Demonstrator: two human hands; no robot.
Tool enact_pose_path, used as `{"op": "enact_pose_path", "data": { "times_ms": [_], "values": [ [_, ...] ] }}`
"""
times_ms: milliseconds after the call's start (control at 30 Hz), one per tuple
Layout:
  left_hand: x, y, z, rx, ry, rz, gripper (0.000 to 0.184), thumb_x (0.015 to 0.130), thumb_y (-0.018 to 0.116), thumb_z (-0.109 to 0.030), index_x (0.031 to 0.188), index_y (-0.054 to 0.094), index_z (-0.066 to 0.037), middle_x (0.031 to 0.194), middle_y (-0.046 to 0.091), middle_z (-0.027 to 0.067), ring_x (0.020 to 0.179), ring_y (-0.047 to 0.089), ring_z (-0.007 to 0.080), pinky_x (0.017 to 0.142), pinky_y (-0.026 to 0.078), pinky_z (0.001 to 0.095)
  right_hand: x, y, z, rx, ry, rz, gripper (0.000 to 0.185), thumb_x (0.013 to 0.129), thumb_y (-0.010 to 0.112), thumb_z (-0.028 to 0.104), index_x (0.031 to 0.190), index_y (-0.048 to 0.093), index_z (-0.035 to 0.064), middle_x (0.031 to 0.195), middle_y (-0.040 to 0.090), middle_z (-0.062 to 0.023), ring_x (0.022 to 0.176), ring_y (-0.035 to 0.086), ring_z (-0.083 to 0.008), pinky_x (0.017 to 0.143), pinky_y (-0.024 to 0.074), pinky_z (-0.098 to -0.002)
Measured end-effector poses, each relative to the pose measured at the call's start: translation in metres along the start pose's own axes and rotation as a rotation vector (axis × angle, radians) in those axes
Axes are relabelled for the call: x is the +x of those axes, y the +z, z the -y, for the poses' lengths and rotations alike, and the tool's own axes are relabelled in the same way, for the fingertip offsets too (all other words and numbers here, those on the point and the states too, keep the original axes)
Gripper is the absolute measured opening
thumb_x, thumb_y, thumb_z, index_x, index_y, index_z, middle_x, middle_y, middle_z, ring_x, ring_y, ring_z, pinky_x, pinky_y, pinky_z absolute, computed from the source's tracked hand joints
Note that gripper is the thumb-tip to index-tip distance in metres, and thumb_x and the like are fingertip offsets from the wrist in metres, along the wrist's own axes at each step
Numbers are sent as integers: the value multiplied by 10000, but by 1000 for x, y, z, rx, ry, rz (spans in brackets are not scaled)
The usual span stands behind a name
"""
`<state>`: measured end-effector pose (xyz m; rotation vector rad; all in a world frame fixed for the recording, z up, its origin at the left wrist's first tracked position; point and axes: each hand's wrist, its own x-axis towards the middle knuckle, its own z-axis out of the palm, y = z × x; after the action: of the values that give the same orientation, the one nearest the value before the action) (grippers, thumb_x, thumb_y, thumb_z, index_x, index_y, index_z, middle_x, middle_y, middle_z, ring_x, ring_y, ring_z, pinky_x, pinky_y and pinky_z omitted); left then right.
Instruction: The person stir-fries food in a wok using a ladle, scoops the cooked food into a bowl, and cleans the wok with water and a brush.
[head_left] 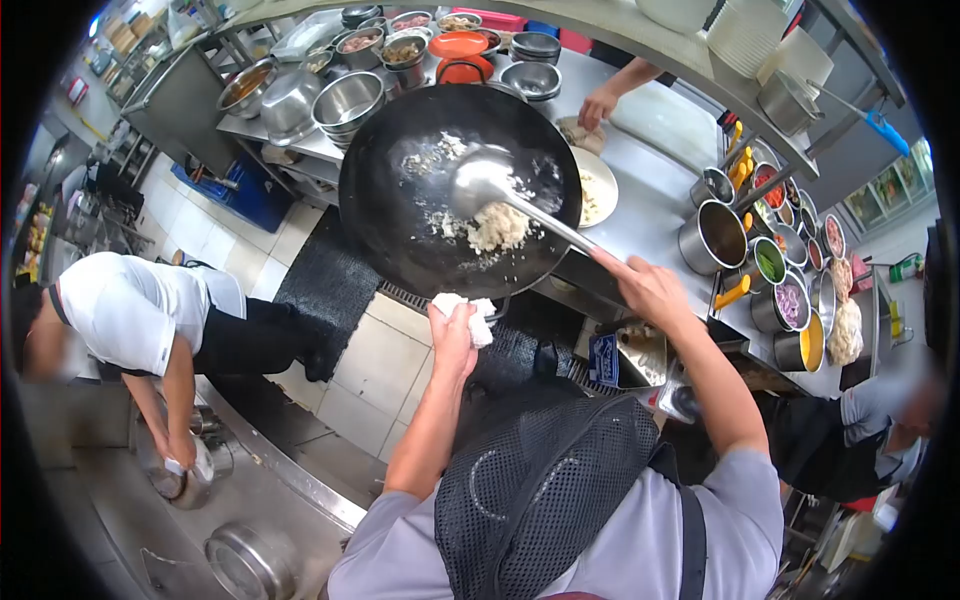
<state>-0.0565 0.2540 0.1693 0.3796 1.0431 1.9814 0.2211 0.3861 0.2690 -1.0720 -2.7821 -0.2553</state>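
A large black wok (385, 230) is tilted in front of me, with pale rice (498, 228) clumped in it and loose grains spread over its surface. My left hand (453, 340) is closed around a folded white cloth (480, 318) at the wok's near handle. My right hand (645, 285) grips the long handle of a metal ladle (482, 183), whose round bowl is inside the wok above the rice. Just beyond the wok's right edge, a white plate (606, 185) with pale food on it rests on the steel counter.
A co-worker's hand (600, 103) reaches over the counter behind the plate. Metal bowls (348, 103) stand at the back left. Several ingredient pots (712, 236) line the right side. Another person (140, 300) bends over a sink area at left. A steel shelf (560, 25) hangs overhead.
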Motion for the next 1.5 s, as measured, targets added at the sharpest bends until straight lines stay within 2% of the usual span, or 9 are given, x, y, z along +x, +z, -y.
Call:
{"op": "enact_pose_path", "data": {
  "times_ms": [133, 367, 567, 867, 1033, 1167, 1200, 1400, 1500],
  "values": [
    [22, 26, 22, -22, 41, -10, 225, 828, 508, 44, 1019, 470, -69, 929, 559, 47, 786, 600, 159, 671, 526, 310, 45, 17, -10, 148, -158, 16, 788, 860, 538, 63, 1488, 297, 476, 851, 588, -90, 631, 642, -290, 585, 533, -432],
    [69, 119, 55, 3, 224, -186, 354, 834, 515, 44, 1148, 392, -64, 1051, 519, 67, 908, 553, 155, 768, 496, 310, 55, 38, -191, -56, -116, 71, 776, 885, 499, 29, 1488, 302, 475, 803, 556, -82, 616, 635, -267, 555, 541, -406],
    [103, 164, 93, 94, 365, -319, 334, 835, 515, 26, 1118, 356, -54, 1027, 488, 77, 873, 531, 142, 755, 486, 298, 38, 50, -286, -99, -92, 21, 762, 880, 518, 48, 1489, 316, 459, 765, 533, -70, 587, 619, -257, 530, 536, -386],
    [114, 173, 97, 72, 376, -359, 355, 826, 511, 41, 1138, 369, -52, 1036, 506, 77, 880, 542, 145, 755, 487, 299, 47, 39, -293, 52, -59, -69, 771, 828, 559, 43, 1486, 371, 399, 760, 545, -78, 599, 619, -280, 547, 533, -418],
    [100, 174, 93, 64, 303, -363, 393, 839, 516, 45, 1197, 404, -73, 1090, 547, 74, 957, 567, 172, 841, 486, 344, 153, 46, -210, 365, -90, -81, 772, 856, 533, 50, 1494, 325, 431, 885, 612, -123, 726, 644, -329, 673, 539, -457],
    [81, 188, 87, 71, 293, -350, 358, 848, 504, 36, 1177, 412, -70, 1058, 536, 61, 920, 552, 155, 803, 490, 330, 228, 52, -151, 490, -184, -149, 776, 851, 535, 66, 1501, 308, 424, 907, 626, -124, 800, 654, -340, 693, 533, -457],
    [82, 189, 83, 68, 312, -343, 352, 831, 520, 34, 1139, 383, -67, 1016, 514, 64, 858, 545, 133, 719, 498, 290, 236, 53, -147, 484, -202, -148, 783, 847, 538, 70, 1502, 301, 427, 910, 629, -124, 808, 654, -342, 693, 534, -456],
    [82, 189, 81, 39, 337, -292, 331, 841, 498, 39, 1135, 391, -67, 1029, 519, 62, 873, 543, 132, 741, 496, 294, 170, 52, -220, 151, -170, 125, 854, 862, 477, -1, 1495, 231, 517, 951, 612, -127, 747, 665, -332, 684, 548, -455],
    [98, 184, 85, 61, 358, -327, 333, 845, 493, 35, 1143, 385, -66, 1034, 521, 63, 887, 542, 134, 753, 495, 300, 128, 52, -269, 19, -126, 114, 831, 862, 482, 12, 1502, 251, 489, 875, 584, -116, 680, 648, -311, 608, 545, -423]
  ]
}}
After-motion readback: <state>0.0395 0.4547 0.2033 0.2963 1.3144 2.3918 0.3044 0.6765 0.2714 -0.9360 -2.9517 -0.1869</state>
